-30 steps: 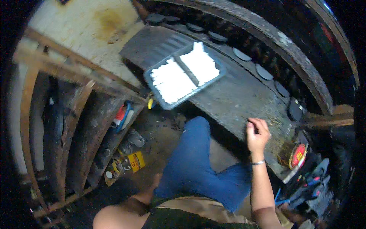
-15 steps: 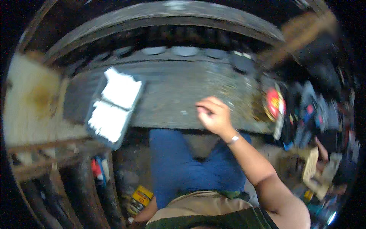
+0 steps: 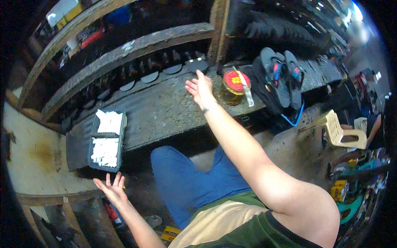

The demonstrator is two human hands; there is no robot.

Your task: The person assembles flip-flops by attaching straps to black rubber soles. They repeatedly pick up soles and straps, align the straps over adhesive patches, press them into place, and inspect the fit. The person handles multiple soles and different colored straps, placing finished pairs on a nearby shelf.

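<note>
Workbench check: two-compartment tray at the left end, red-lidded jar at the right

So here's what we've got. We're looking down at a worn wooden bench, and both hands are well apart with their fingers spread, neither one closed on anything. Our left hand is palm up just off the near end of the tray. The fingertips come so close to its edge that we honestly can't tell whether they touch it.

The tray is dark, sits at the bench's left end and has a divider across it. We see white pieces on both sides: bigger flat-looking ones in the far compartment, and a heap of small narrow ones in the near one.

Our right hand hangs over the bench, with a bracelet on the wrist. It's between the tray and the jar, a lot nearer the jar, and just in front of some dark half-round discs lined up along the back.

A pale-handled knife-like tool lies across the jar's lid. Right of that we spot a pair of dark flip-flops, and farther right, a beige plastic chair on the floor.
</note>
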